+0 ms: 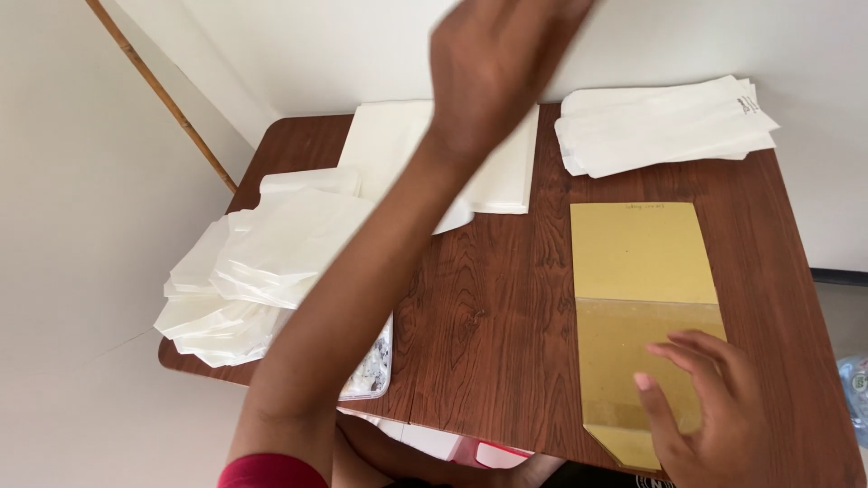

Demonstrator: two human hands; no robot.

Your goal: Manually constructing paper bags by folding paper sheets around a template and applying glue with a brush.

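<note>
White walls frame your wooden table (pixel 488 298). Lower right, your right hand (pixel 705 407) lies spread on the yellow template (pixel 642 271); your left hand (pixel 493 68) reaches upper centre toward flat white sheets (pixel 506 176) — grip unclear. Finished white bags (pixel 660 126) upper right — more heaped left (pixel 262 271).

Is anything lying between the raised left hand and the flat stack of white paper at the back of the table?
Nothing visible: the left hand hovers directly over the white paper stack.

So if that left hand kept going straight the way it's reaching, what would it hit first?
Probably the flat white paper stack at the table's far edge, which the left hand hovers above. Its height is unclear, so it might reach the wall instead.
</note>
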